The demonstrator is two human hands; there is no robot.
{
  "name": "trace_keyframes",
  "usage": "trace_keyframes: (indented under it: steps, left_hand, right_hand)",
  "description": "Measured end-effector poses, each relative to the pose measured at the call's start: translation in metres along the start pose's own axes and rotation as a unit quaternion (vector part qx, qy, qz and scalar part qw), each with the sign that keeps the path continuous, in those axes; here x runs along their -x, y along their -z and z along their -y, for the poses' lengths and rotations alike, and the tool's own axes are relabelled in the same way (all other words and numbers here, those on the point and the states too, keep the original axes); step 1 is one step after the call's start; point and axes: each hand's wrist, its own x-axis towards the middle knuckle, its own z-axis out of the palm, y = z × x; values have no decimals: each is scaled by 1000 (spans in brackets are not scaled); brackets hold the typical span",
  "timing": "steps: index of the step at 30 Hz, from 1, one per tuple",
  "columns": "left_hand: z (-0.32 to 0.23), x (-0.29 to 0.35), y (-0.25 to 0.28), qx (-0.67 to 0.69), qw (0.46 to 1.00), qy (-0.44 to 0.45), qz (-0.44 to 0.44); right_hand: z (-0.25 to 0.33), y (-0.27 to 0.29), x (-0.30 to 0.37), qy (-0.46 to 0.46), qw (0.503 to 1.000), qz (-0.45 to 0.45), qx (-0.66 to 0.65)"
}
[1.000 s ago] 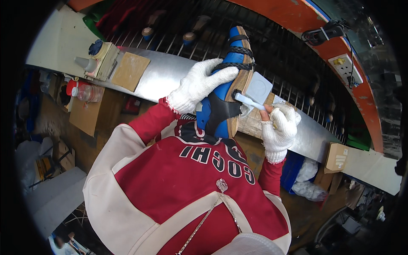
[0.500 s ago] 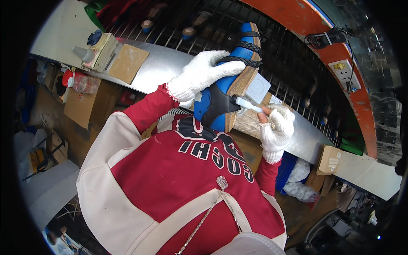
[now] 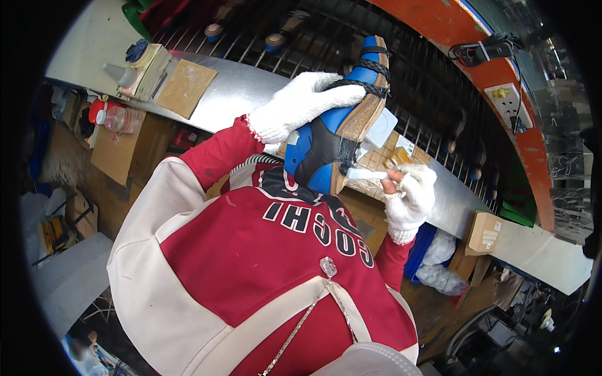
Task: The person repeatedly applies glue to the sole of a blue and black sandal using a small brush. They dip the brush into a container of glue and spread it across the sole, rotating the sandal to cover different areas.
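Note:
A sandal upper of black braided straps (image 3: 371, 65) and a black heel piece (image 3: 321, 150) sits on a blue shoe last (image 3: 338, 120) with a brown sole edge (image 3: 362, 119). My left hand (image 3: 302, 108), in a white knitted glove, grips the last near the straps, toe end pointing up and away. In the right, gloved hand (image 3: 411, 195), bare thumb and fingertip pinch a small brush (image 3: 370, 175) with a pale handle. Its dark bristles touch the sole edge near the heel. A darker patch marks the edge above them.
Beyond the metal ledge (image 3: 235, 84) runs a rack of dark bars holding other blue lasts (image 3: 274, 41). A white box (image 3: 381, 128) and an amber block (image 3: 399, 156) lie behind the brush. At left are a brown board (image 3: 186, 89) and clear bottle (image 3: 123, 120); at right, a carton (image 3: 484, 233).
The brush has moved down along the sole edge toward the heel end, its handle now more level. The last has tilted slightly, its toe shifting right. My left hand keeps its grip.

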Motion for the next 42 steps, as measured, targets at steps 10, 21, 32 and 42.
trace_keyframes:
  steps: [10, 21, 32, 42]
  left_hand:
    - [-1, 0, -5, 5, 999, 27, 18]
    - [-2, -2, -7, -16, 999, 10, 29]
    - [18, 7, -11, 130, 988, 39, -75]
    - [9, 7, -4, 100, 985, 7, -137]
  right_hand:
    - [2, 12, -13, -22, 998, 60, -21]
    - [0, 23, -34, -102, 986, 127, -17]
    - [-19, -23, -2, -346, 893, 28, -288]
    - [8, 18, 4, -323, 927, 84, -170]
